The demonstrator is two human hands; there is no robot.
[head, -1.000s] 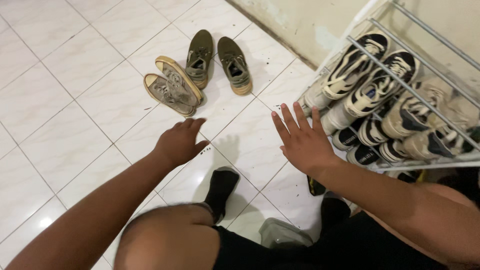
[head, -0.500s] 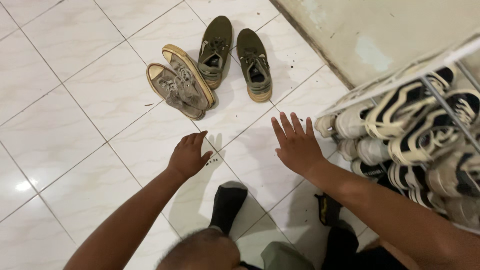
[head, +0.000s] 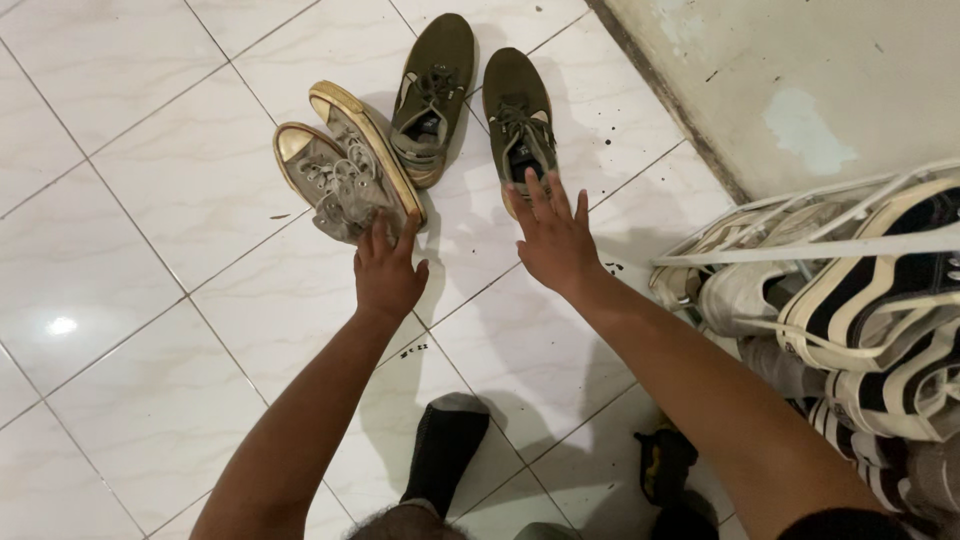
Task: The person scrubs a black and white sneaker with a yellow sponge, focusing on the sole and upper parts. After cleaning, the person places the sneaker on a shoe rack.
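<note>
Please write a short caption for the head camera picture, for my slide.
Left hand at the heel end of grey sneakers, right hand spread over olive shoes, beside a shoe rack.

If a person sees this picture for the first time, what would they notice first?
Two bare arms stretch over the white tiled floor: the left hand reaches the heels of the grey sneakers, and the right hand, fingers spread, is at the heel of an olive green shoe. At the right edge, a metal shoe rack is crowded with black-and-white sneakers.

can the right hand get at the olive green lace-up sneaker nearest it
Probably yes: the right hand, fingers spread, already overlaps the heel of the right-side olive green lace-up sneaker, with nothing lying between them on the white tiled floor.
</note>
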